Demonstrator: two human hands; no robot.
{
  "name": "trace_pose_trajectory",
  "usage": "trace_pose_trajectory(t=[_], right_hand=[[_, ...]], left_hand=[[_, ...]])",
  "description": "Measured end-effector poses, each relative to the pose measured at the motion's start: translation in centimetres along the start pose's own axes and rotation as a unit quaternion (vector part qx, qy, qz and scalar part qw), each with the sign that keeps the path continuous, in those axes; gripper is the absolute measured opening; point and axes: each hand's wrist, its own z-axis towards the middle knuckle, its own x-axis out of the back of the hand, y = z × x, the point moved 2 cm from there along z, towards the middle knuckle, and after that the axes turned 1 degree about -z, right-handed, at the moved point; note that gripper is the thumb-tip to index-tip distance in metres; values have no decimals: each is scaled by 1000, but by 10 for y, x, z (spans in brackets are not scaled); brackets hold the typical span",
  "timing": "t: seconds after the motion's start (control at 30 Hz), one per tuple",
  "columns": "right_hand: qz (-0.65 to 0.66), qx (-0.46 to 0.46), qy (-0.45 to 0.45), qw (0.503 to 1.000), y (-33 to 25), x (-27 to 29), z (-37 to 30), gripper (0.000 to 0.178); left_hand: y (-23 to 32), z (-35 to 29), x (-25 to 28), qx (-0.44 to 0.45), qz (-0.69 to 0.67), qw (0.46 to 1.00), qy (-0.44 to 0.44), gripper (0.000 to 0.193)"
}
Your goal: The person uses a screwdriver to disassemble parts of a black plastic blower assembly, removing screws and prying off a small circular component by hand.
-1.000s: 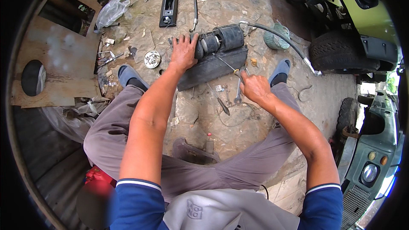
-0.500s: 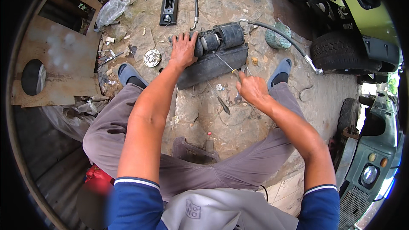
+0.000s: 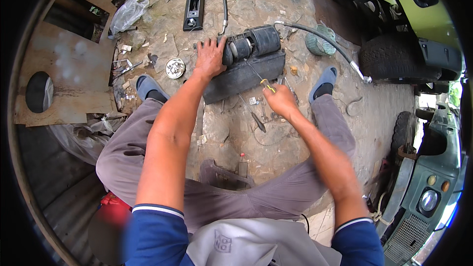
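A black blower unit [image 3: 246, 76], with a boxy housing and a rounded drum and motor on top, lies on the stone ground in front of me. My left hand [image 3: 211, 57] presses on its left end, fingers spread over the rounded part. In my right hand [image 3: 281, 100] is a screwdriver [image 3: 268, 86] with a yellow-and-dark handle, fingers wrapped round it. Its shaft points up and left to the unit's middle, where the tip meets the seam between drum and housing. Another screwdriver [image 3: 259, 123] with a dark handle lies on the ground just below the unit.
Beyond the unit lie a long black panel [image 3: 195, 7] and a short hose [image 3: 224, 2]. A longer hose [image 3: 322, 39] crosses a green basket [image 3: 320, 42] at right. A round tin [image 3: 175, 68] of small parts sits left. Vehicles with a tyre [image 3: 391, 59] line the right side.
My right hand has moved a little left with the screwdriver, and more of its handle now shows. My left hand stays on the unit.
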Motion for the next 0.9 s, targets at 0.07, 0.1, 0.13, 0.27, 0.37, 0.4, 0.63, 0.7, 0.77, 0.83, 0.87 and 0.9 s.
trace_pose_trajectory(t=[0.07, 0.1, 0.13, 0.27, 0.37, 0.4, 0.63, 0.7, 0.77, 0.83, 0.87, 0.9], right_hand=[[-201, 95, 42, 974, 7, 9, -2, 47], [-237, 131, 54, 961, 21, 15, -1, 47], [-273, 171, 65, 945, 27, 23, -1, 47], [212, -64, 71, 973, 29, 11, -6, 41], [683, -216, -115, 688, 22, -11, -9, 42], [768, -224, -157, 579, 18, -18, -10, 43], [73, -7, -13, 997, 1, -4, -5, 42], [-169, 120, 77, 975, 17, 5, -6, 42], [-141, 173, 133, 966, 25, 14, -6, 41], [14, 230, 239, 943, 19, 9, -4, 43], [276, 76, 156, 945, 25, 4, -1, 44], [510, -87, 57, 854, 29, -5, -1, 45]], left_hand=[[-3, 1, 2, 8, -2, 1000, -22, 110], [0, 0, 4, 3, -5, 1000, -16, 110], [-1, -2, 5, 5, -3, 1000, -16, 110], [1, -5, 7, 4, 8, 1000, -9, 110], [1, -6, 7, 3, 16, 1000, -1, 111], [0, -7, 7, 3, 18, 1000, 1, 111], [1, -1, 11, 8, 6, 1000, -25, 109], [1, -3, 6, -3, 0, 1000, -14, 109], [-2, -5, 7, 0, 11, 1000, -4, 109], [-1, -3, 7, 0, 10, 1000, -8, 110], [0, -3, 7, 2, 9, 1000, -10, 110], [2, -3, 7, 4, 12, 1000, -18, 110]])
